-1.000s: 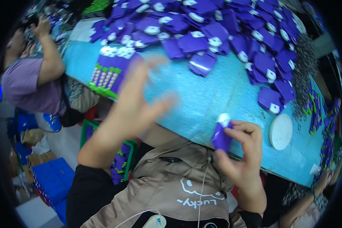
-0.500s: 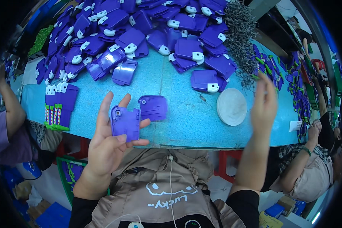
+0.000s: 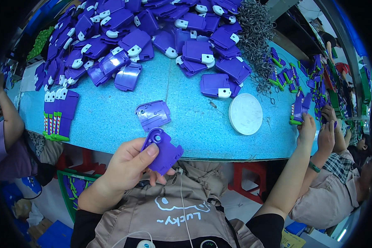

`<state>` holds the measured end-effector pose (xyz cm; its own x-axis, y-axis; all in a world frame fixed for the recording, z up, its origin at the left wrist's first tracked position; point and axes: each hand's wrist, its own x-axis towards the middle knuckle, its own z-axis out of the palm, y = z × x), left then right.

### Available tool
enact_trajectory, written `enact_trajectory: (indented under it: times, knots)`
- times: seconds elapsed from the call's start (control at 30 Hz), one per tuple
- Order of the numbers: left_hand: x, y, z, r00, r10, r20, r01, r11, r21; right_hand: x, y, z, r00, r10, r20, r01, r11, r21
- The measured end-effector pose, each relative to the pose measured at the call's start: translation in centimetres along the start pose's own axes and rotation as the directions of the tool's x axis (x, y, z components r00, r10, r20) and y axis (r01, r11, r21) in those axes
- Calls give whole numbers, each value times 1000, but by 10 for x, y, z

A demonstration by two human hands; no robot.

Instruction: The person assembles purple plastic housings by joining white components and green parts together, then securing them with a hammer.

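Note:
My left hand pinches a purple plastic shell half by its rounded corner, thumb on its inner face beside a round hole. Just beyond it on the table lies another purple shell half. My right hand reaches far to the right. It grips a purple plastic piece with green and striped trim, at the edge of a pile of similar pieces. My fingertips there are partly hidden.
Purple covers with white corners are heaped at the back, next to tangled metal rings. A round white disc lies right of centre. Several trimmed purple pieces overlap at left. A co-worker's hand is close to my right hand.
My right hand has moved right, from beside the white disc to the trimmed piece. My left hand has turned the shell half and drawn it nearer. The other shell half now lies tilted differently.

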<state>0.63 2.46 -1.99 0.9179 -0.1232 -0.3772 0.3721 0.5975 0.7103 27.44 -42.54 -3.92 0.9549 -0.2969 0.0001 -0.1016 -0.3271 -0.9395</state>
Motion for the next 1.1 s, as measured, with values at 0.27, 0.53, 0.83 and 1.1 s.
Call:
enact_trajectory:
  times: [0.27,0.53,0.83,1.1]
  knots:
    - [-1,-3,2,997,-45,65,46,999,-3,-8,-32,-13,1000,24,-19,-5,740,672]
    - [22,-5,41,943,332,35,-333,941,62,-211,-91,129,741,-474,476,7,714,700]
    - [-1,14,22,957,-186,225,216,969,-117,-270,-65,170,616,-406,675,143,900,412]
    - [-18,-2,33,737,-276,616,411,908,-84,-251,-107,178,77,-769,635,775,446,447]
